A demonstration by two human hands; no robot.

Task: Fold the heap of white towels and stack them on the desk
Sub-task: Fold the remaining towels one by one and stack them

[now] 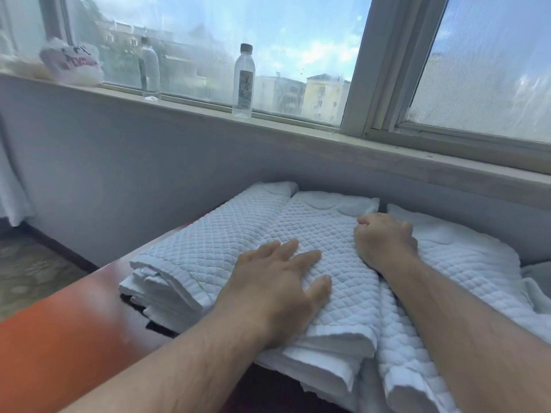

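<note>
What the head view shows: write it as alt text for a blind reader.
Two hands rest on a stack of folded white towels on a reddish desk, the left hand flat, the right hand curled, its grip unclear. Two clear bottles stand on the windowsill behind.

My left hand point(280, 281) lies flat on top of the towel stack point(208, 234), fingers spread. My right hand point(384, 239) rests at the stack's right edge, curled like a fist; whether it grips cloth I cannot tell.

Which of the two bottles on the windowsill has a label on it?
The right-hand bottle: a pale label wraps its middle. The other bottle, nearer the bag, looks bare.
</note>
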